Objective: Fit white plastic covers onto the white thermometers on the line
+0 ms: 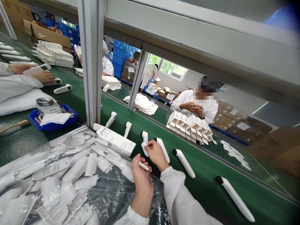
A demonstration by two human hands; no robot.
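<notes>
My left hand (142, 178) is closed around a small white plastic cover (143, 166), whose end sticks out past the fingers. Just beyond it, my right hand (157, 153) pinches the lower part of a white handheld thermometer (144, 137) with a dark tip, over the green conveyor belt (201, 165). Close behind the right hand lies another thermometer (162, 148), partly covered by it. A clear plastic bag (112, 187) full of loose white covers (76, 168) spreads to the left of and below my left hand.
A printed white box (116, 140) lies at the bag's far edge. More thermometers (185, 162) rest along the belt. A metal post (90, 62) rises at left, near a blue tray (52, 120). Across the belt, a co-worker (194, 103) sits behind stacked open cartons (189, 126); another's hands (42, 75) work at left.
</notes>
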